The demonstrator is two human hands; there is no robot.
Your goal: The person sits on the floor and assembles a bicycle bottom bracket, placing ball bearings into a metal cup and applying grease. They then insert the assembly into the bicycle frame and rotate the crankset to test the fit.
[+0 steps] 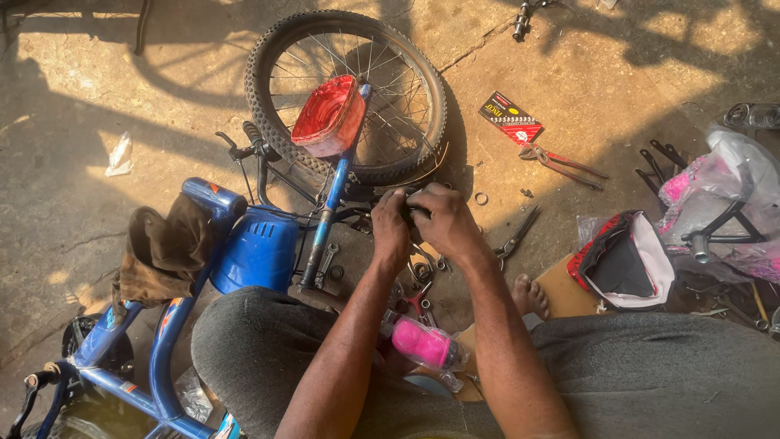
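Both my hands meet at the middle of the view over a small dark bicycle part. My left hand pinches it from the left and my right hand grips it from the right. The part sits beside the lower end of a blue fork, which carries a red plastic-wrapped mudguard and lies against a spoked wheel flat on the concrete. Loose nuts, washers and a spanner lie under my hands.
A blue bicycle frame with a brown cloth and a blue plastic cover lies at left. Red-handled pliers and a red packet lie at right, near cutters, a saddle and a pink wrapped part.
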